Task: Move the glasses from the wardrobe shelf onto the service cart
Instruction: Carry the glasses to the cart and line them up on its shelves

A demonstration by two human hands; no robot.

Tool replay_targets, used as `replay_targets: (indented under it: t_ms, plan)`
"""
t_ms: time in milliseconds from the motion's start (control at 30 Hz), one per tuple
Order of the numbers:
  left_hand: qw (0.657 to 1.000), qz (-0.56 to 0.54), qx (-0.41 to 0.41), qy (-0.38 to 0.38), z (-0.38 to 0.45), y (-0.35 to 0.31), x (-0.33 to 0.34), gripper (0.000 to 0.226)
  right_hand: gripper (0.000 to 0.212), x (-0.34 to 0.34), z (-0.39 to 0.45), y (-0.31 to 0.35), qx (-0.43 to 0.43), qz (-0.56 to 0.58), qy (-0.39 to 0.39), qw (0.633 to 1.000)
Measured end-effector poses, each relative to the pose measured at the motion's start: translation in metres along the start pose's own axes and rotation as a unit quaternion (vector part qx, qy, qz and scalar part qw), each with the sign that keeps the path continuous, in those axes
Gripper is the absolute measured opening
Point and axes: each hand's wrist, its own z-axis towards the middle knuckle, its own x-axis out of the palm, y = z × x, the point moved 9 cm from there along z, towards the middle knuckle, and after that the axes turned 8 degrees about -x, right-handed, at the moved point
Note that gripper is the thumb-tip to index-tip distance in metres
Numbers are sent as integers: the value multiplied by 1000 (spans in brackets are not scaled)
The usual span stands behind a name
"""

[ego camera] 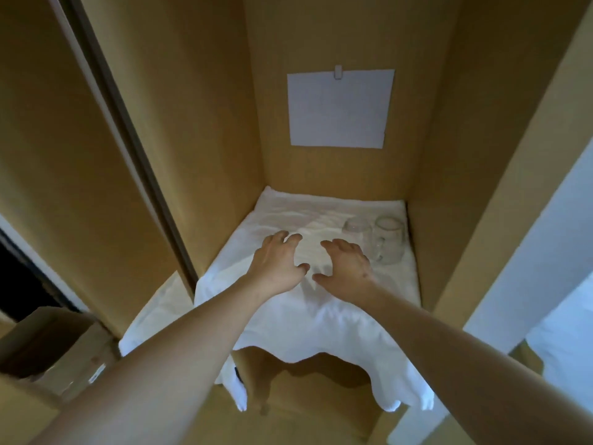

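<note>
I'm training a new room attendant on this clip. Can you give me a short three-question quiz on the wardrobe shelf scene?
1. True or false: the right hand is gripping a glass.
2. How many glasses stand on the white cloth?
3. The glasses are at the shelf's: A) left side B) right side C) front edge

Key: 1. False, both hands are open and the left hand holds nothing either. 2. Two. 3. B.
</note>
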Motion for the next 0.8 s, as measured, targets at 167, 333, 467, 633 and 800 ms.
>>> replay_targets:
  t_ms: [167, 333, 467, 633, 800]
  plan:
    - [997, -12, 66, 28, 23, -19, 7, 71, 81, -10, -12, -19, 79, -14, -14, 997]
    - [991, -35, 117, 56, 40, -43, 19, 76, 82, -22, -25, -43, 149, -6, -35, 988]
    - [985, -54, 148, 67, 53, -70, 30, 80, 78, -35, -31, -70, 200, 12, -54, 978]
    - [982, -63, 162, 72, 82, -96, 41, 83, 66, -52, -9, -109, 239, -22, -49, 969]
    - [982, -37, 159, 95, 110, -113, 57, 96, 72, -62, 27, -148, 279, 25, -65, 958]
